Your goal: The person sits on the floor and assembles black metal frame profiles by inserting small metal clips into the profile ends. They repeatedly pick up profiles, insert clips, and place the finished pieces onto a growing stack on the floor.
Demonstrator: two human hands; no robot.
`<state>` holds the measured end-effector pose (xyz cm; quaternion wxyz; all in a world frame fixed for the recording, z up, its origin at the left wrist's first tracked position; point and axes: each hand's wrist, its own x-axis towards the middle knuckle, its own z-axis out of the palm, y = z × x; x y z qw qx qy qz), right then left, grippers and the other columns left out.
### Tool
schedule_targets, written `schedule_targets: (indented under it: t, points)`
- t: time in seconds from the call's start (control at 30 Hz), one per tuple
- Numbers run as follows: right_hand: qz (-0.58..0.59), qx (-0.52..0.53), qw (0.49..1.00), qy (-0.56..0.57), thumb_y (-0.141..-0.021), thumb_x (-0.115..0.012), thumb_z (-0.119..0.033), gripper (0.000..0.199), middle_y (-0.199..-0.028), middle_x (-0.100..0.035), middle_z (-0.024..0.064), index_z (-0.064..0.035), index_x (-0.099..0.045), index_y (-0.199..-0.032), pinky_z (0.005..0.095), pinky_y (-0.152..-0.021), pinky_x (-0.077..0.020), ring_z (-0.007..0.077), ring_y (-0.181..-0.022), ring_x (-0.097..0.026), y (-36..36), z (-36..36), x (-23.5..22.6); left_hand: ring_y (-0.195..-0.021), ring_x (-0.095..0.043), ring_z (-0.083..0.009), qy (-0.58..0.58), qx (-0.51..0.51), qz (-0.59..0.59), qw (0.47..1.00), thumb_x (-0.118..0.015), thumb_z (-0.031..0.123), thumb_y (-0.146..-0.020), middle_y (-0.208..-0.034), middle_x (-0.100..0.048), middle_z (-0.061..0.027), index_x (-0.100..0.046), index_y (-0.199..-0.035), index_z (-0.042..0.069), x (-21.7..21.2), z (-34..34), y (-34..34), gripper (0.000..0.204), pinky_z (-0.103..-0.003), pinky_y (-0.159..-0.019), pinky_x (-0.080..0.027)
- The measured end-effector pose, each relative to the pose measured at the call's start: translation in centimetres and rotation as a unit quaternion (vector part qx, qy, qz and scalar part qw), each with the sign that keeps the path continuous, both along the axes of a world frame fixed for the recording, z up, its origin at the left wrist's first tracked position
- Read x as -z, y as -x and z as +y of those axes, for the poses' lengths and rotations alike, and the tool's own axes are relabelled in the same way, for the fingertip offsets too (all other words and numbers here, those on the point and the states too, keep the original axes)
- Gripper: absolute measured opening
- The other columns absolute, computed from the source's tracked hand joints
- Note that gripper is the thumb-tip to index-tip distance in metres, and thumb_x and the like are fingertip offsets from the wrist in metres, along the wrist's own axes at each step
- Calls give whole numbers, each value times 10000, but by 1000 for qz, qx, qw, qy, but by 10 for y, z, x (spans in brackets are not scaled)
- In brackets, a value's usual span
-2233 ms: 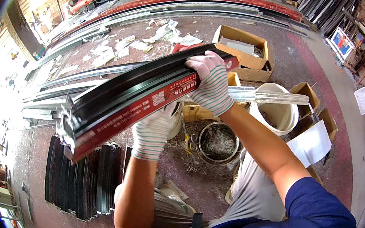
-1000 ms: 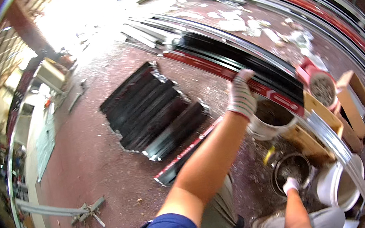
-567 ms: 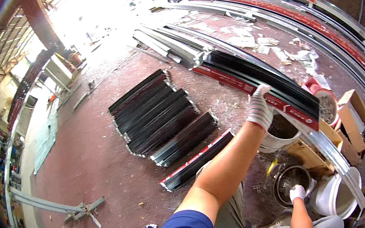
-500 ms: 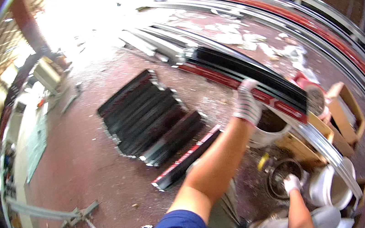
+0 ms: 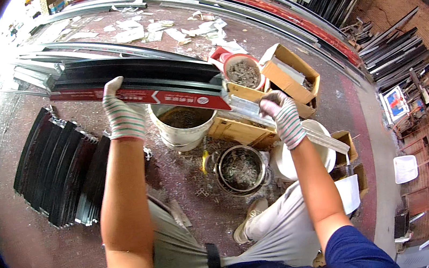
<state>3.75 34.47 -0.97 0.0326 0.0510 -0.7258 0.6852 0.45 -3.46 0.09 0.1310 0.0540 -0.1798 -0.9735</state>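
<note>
Raised from the round metal pan (image 5: 241,169), where the earlier frame shows it, the right hand (image 5: 285,119) now hangs near the right end of the bundle of black profiles (image 5: 136,71), apart from it. Its fingers are drawn in toward the thumb; whether anything small sits between them, I cannot tell. The left hand (image 5: 124,112) is clamped on the bundle's lower edge, left of its middle, thumb over the red face (image 5: 188,99).

That grip probably keeps the bundle level and its right end free for the other hand. The bundle lies across the view, beyond the white bucket (image 5: 183,138); what else bears it is hidden. The pan of metal bits stands by the shoe (image 5: 250,219), likely for easy reach, and black bundles (image 5: 59,168) lie side by side on the floor, perhaps to keep them orderly.
</note>
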Motion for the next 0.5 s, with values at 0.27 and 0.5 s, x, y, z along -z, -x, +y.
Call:
schedule_targets:
  t: [0.27,0.5]
  points:
    - [8,9,994,108,-885,-692,-51,238,-967,-701,90,18,-643,-1108,285,-759,-584,162,-823,-693,-14,-52,-26,-884,-655,-279,57,-55,-67,995,-673,207,-760,-983,-681,-85,-646,-993,63,10,-2,1,275,-424,-848,-556]
    - [55,47,995,71,-889,-716,-97,139,-906,-711,47,-1,-678,-982,216,-726,-544,78,-794,-662,-14,-72,-18,-819,-664,-257,108,-56,-87,989,-632,218,-797,-922,-674,-94,-622,-964,51,12,7,7,236,-401,-780,-567]
